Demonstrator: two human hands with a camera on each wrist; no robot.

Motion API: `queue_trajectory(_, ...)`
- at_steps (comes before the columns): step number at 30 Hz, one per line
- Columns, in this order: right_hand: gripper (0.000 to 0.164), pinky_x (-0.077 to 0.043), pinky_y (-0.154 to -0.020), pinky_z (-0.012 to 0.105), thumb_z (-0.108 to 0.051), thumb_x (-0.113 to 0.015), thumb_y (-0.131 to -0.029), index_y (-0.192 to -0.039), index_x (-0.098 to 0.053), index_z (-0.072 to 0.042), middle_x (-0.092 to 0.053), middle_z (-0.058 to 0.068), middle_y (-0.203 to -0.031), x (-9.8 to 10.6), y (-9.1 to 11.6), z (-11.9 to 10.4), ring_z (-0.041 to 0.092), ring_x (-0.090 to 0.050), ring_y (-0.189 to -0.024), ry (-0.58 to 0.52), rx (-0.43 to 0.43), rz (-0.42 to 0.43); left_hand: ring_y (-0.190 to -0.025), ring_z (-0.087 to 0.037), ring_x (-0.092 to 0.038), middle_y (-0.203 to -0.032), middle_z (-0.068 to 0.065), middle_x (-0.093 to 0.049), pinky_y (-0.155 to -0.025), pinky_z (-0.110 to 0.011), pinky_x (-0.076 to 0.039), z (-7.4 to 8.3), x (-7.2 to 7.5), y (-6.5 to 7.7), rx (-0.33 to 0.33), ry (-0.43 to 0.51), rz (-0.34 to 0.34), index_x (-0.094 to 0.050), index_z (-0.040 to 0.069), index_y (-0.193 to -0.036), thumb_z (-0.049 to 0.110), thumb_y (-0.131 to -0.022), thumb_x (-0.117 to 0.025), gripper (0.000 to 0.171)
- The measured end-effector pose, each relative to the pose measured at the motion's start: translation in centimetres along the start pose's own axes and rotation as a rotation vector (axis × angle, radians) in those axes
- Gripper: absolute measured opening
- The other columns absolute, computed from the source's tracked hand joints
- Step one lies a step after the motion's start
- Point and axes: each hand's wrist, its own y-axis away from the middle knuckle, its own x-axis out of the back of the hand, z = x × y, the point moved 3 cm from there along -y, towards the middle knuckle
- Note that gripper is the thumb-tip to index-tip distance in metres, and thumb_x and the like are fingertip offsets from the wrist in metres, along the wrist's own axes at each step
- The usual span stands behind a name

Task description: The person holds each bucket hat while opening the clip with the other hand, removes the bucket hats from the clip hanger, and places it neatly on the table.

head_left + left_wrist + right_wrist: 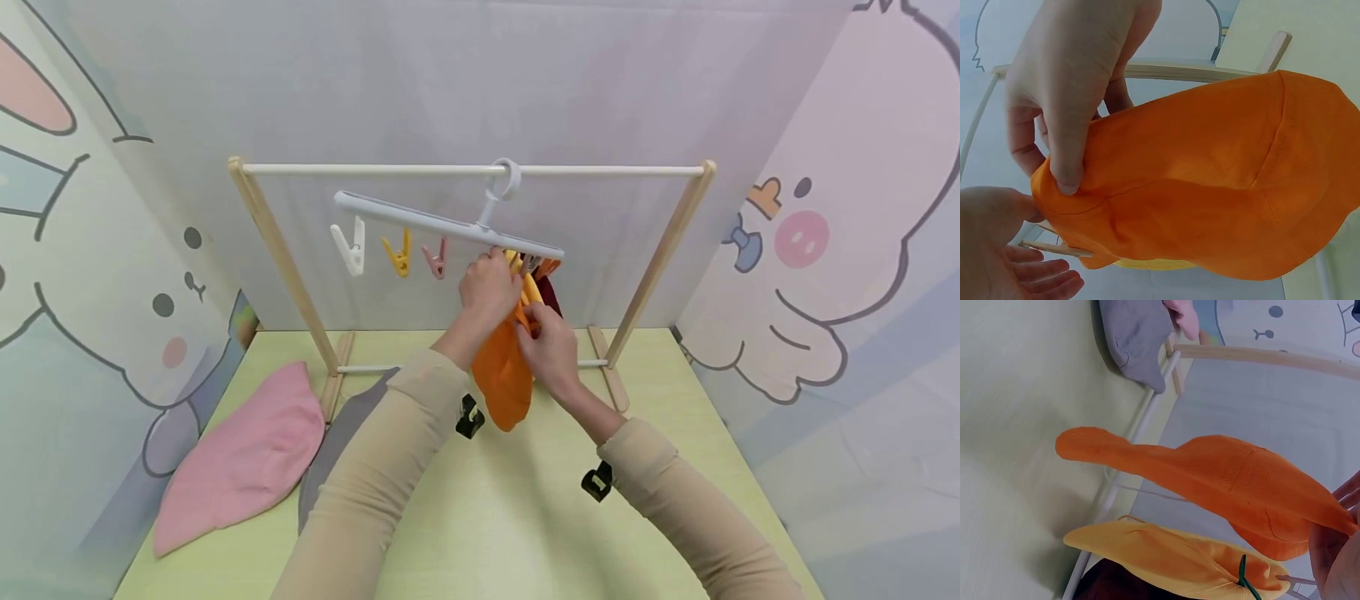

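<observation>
A soft orange fabric hat hangs below the right half of a pale hanger. My right hand pinches the hat's upper edge, its thumb pressed on the cloth in the left wrist view. My left hand is raised just under the hanger. There its thumb and fingers sit at the legs of a light wooden clothespin, the thumb tip right at the hat's edge. A yellow hat with a green tie hangs behind, clipped by a peg, and a dark red one is beyond it.
The hanger hooks over the white bar of a wooden rack. White, yellow and pink clothespins dangle from its left half. A pink hat and a grey hat lie on the table's left side.
</observation>
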Motion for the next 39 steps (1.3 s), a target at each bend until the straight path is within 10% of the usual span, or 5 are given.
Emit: queue_trajectory(39,0.011,-0.043,-0.054,0.024,-0.014,-0.063,-0.077,-0.085,-0.058,-0.01,-0.057,0.001,-0.077,-0.32,0.75,-0.03,0.011,-0.048,-0.059,0.01,0.072,-0.006,-0.085,-0.024,-0.055,-0.092,-0.008,-0.053,-0.064,-0.035,-0.047,-0.44,-1.04,-0.46,-0.003,0.108,0.047,-0.04,0.005,-0.108,0.037,-0.079,-0.058,0.047)
